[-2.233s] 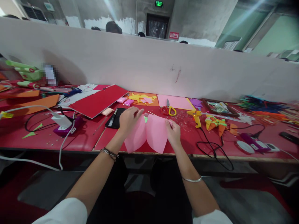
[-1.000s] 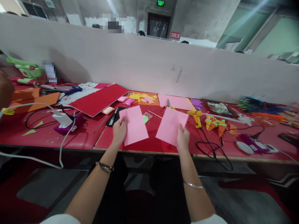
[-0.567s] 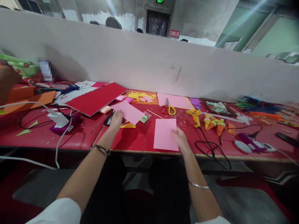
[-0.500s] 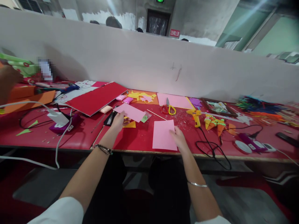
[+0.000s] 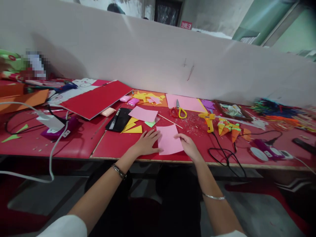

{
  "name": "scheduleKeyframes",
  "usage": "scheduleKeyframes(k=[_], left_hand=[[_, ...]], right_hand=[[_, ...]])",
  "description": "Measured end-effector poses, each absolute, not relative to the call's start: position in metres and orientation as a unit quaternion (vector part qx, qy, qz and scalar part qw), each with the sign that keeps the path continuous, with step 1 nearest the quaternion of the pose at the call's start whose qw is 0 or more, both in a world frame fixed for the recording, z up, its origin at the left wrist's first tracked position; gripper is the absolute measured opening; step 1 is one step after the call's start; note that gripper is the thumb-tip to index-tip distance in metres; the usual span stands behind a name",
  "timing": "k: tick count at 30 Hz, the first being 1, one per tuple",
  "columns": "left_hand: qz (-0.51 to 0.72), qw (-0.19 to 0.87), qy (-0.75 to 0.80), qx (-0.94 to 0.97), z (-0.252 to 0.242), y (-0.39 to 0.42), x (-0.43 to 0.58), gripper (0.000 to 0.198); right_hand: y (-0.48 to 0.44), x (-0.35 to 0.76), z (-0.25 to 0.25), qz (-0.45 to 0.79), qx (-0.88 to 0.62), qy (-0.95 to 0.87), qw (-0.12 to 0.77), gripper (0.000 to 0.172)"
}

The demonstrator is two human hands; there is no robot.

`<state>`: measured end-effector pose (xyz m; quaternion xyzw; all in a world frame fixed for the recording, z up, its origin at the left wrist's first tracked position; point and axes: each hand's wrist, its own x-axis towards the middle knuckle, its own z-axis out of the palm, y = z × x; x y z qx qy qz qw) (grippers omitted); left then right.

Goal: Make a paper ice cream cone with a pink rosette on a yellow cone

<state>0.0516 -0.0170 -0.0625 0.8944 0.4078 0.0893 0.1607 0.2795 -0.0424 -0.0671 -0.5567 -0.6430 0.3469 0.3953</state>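
A sheet of pink paper (image 5: 170, 140) lies near the table's front edge, between my two hands. My left hand (image 5: 147, 144) is spread out flat, its fingertips at the sheet's left edge. My right hand (image 5: 188, 145) pinches the right edge of that sheet between thumb and fingers. Farther back, a second pink piece of paper (image 5: 143, 114) rests loose on the table, partly over yellow paper pieces (image 5: 133, 128). A black phone-like object with a pen (image 5: 118, 119) lies beside the yellow pieces. Scissors (image 5: 178, 111) with red and yellow handles lie behind the sheet.
A yellow glue gun (image 5: 208, 121) with its black cord stands to the right, beside small orange cones (image 5: 229, 130). Purple power strips (image 5: 60, 128) sit at both sides. A red board (image 5: 98, 100) lies at back left. A white partition (image 5: 148, 59) rises behind the red table.
My left hand has let go of the smaller pink piece, which now lies on the table, and has moved right to the other sheet's edge. My right hand still grips that sheet.
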Motion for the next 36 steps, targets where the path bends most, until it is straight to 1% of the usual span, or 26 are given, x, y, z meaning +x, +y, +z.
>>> scheduleKeyframes(k=[3,5,7,10,12,14,17,19,21,25,26,28,32,36], left_hand=[[0.072,0.147,0.405,0.900,-0.068,-0.018,0.054,0.078],[0.075,0.145,0.393,0.905,-0.067,-0.017,0.051,0.080],[0.081,0.147,0.385,0.908,-0.066,-0.016,0.048,0.081],[0.088,0.150,0.384,0.907,-0.065,-0.014,0.047,0.087],[0.091,0.152,0.391,0.903,-0.067,-0.013,0.048,0.091],[0.094,0.155,0.392,0.902,-0.068,-0.013,0.048,0.090],[0.093,0.162,0.381,0.906,-0.069,-0.013,0.048,0.085],[0.089,0.164,0.373,0.909,-0.068,-0.012,0.046,0.081],[0.084,0.172,0.368,0.910,-0.067,-0.012,0.045,0.074],[0.086,0.213,0.372,0.899,-0.061,-0.013,0.046,0.055],[0.091,0.218,0.376,0.896,-0.060,-0.014,0.047,0.053],[0.107,0.210,0.386,0.892,-0.059,-0.016,0.049,0.057],[0.131,0.170,0.387,0.897,-0.063,-0.019,0.053,0.077],[0.133,0.158,0.380,0.902,-0.067,-0.019,0.052,0.076]], right_hand=[[-0.051,0.285,-0.059,0.318,-0.501,-0.733,0.333,0.034],[-0.056,0.290,-0.055,0.283,-0.480,-0.770,0.310,0.034],[-0.060,0.296,-0.053,0.244,-0.476,-0.794,0.288,0.030],[-0.061,0.303,-0.047,0.160,-0.492,-0.826,0.226,0.019],[-0.057,0.302,-0.042,0.126,-0.490,-0.842,0.187,0.019],[-0.050,0.297,-0.038,0.126,-0.469,-0.858,0.168,0.021],[-0.034,0.284,-0.040,0.167,-0.432,-0.872,0.160,0.025],[-0.024,0.274,-0.045,0.175,-0.438,-0.864,0.177,0.028],[-0.015,0.267,-0.051,0.147,-0.446,-0.865,0.176,0.027],[-0.009,0.259,-0.058,0.073,-0.449,-0.880,0.138,0.026],[-0.009,0.258,-0.059,0.062,-0.451,-0.880,0.134,0.025],[-0.010,0.258,-0.060,0.048,-0.453,-0.880,0.133,0.024],[-0.011,0.256,-0.061,0.040,-0.454,-0.879,0.143,0.024],[-0.009,0.254,-0.061,0.054,-0.459,-0.873,0.157,0.026]])
